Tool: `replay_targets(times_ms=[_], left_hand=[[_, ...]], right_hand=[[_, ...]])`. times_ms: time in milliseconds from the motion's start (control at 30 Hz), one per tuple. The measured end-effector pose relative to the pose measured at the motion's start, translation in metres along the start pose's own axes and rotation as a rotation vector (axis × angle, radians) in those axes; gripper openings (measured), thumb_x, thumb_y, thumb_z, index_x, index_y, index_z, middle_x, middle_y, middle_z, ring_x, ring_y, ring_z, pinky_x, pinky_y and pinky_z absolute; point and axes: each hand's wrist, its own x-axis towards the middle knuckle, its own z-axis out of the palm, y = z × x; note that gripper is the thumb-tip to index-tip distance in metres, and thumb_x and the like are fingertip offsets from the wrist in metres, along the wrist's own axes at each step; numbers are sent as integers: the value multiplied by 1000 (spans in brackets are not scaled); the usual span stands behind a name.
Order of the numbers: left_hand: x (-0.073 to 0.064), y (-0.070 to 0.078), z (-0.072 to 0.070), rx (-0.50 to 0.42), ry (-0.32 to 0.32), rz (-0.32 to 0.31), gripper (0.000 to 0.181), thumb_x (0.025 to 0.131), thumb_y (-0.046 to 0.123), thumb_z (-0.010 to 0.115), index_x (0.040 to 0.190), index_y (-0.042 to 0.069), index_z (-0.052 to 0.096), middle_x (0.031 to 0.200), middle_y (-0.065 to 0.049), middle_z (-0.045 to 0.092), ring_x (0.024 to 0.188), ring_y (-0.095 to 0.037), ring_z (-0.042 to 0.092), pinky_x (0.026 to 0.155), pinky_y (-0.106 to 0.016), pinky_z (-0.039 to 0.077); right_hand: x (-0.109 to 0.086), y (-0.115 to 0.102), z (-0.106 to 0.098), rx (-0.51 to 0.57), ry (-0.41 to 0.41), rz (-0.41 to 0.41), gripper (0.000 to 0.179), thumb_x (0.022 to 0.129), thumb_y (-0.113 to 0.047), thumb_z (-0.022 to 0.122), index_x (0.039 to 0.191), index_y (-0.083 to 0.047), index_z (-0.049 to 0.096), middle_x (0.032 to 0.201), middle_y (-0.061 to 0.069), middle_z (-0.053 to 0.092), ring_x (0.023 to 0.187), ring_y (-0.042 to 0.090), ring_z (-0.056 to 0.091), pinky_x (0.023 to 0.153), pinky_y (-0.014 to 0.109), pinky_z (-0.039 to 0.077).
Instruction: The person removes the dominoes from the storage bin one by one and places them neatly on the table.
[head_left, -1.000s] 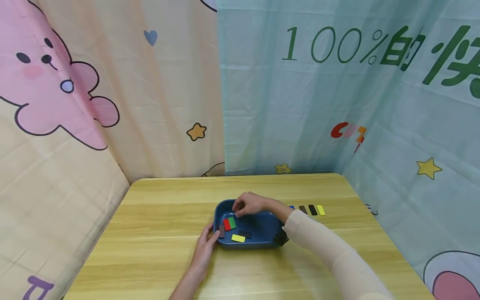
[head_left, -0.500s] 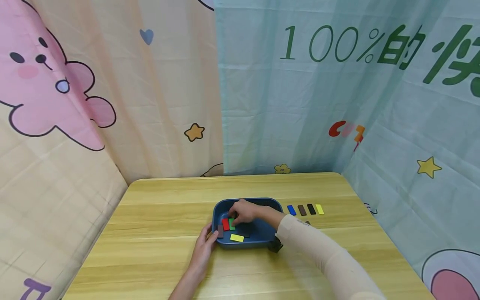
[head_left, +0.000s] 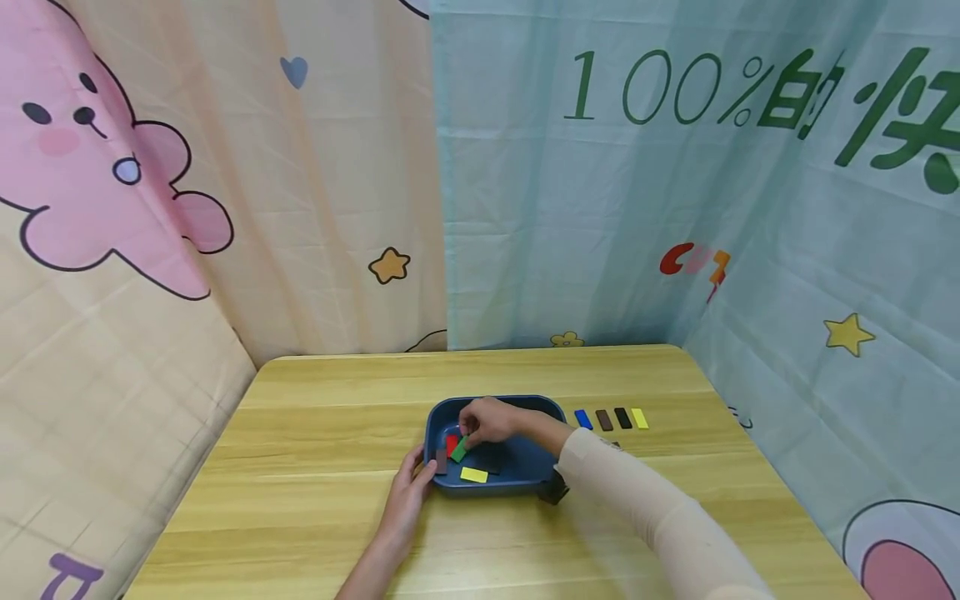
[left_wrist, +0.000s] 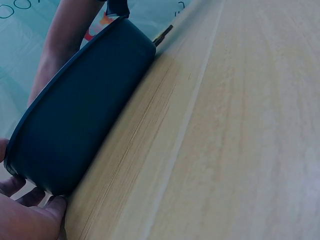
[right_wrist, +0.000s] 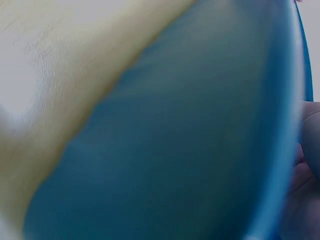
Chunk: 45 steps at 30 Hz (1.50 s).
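Note:
A dark blue plastic tub [head_left: 517, 490] stands on the wooden table. My left hand [head_left: 405, 492] grips its left end, thumb over the rim; in the left wrist view, fingers [left_wrist: 32, 197] lie against the outer wall. Reaching inside, my right hand [head_left: 491, 419] pinches a green tile [head_left: 459, 451], which sits tilted beside a red tile [head_left: 451, 444]. Near the left wall lies a brown tile [head_left: 441, 462]. A yellow tile [head_left: 473, 475] and a partly shadowed black tile [head_left: 493, 469] are closer to the front. The tub's wall [right_wrist: 165, 130] fills much of the right wrist view.
Right of the tub, a row of tiles lies on the table [head_left: 300, 467]: blue [head_left: 583, 419], brown [head_left: 604, 420], black [head_left: 623, 417] and yellow [head_left: 639, 417]. Another dark piece shows partly behind the right sleeve [head_left: 645, 492]. Printed curtains [head_left: 525, 208] surround the table.
My right hand came down to the green tile and now pinches it; the tile has turned from upright alongside the red one to a slant. The left hand stays on the tub.

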Motion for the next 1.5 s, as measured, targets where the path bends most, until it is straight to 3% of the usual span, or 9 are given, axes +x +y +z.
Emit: replay_targets(times_ms=[200, 533, 733, 933, 1100, 1500], left_hand=[[1, 0, 0, 4, 4, 1, 49, 112, 14, 45, 154, -7, 34, 160, -32, 26, 145, -44, 33, 118, -55, 30], [0, -2, 0, 23, 15, 13, 50, 111, 17, 46, 154, -7, 35, 159, -31, 28, 143, -45, 35, 117, -55, 32], [-1, -2, 1, 6, 10, 3, 50, 111, 16, 47, 154, -7, 35, 161, -30, 27, 144, -44, 34, 118, -56, 30], [-1, -2, 0, 6, 7, 14, 49, 111, 15, 47, 154, -8, 35, 160, -31, 28, 145, -44, 34, 118, -55, 32], [-1, -3, 1, 11, 7, 14, 51, 111, 15, 47, 154, -8, 34, 161, -30, 28, 144, -43, 34, 117, -54, 32], [0, -4, 4, 12, 18, 18, 49, 111, 14, 46, 154, -8, 35, 160, -30, 29, 143, -43, 36, 117, -54, 33]], right_hand=[[-4, 5, -7, 56, -7, 16, 9, 95, -10, 76, 93, -12, 68, 82, -9, 65, 73, 5, 58, 68, 21, 49], [-14, 4, -22, 96, 55, 1, 4, 98, -10, 72, 103, -10, 72, 90, -7, 67, 82, 8, 61, 78, 24, 54], [-22, 0, -29, 111, 69, 8, 8, 98, -13, 74, 103, -7, 76, 88, -7, 69, 80, 8, 63, 76, 24, 55], [-30, 3, -39, 78, 86, -42, 17, 99, -13, 72, 108, 0, 78, 91, -6, 72, 80, 6, 63, 77, 24, 56], [-41, 8, -48, 76, 115, -66, 19, 99, -11, 70, 109, 3, 77, 92, -4, 73, 81, 6, 64, 78, 25, 56], [-75, 25, -61, 110, 158, -23, 22, 101, -12, 68, 114, 3, 77, 101, 0, 76, 87, 8, 67, 79, 28, 57]])
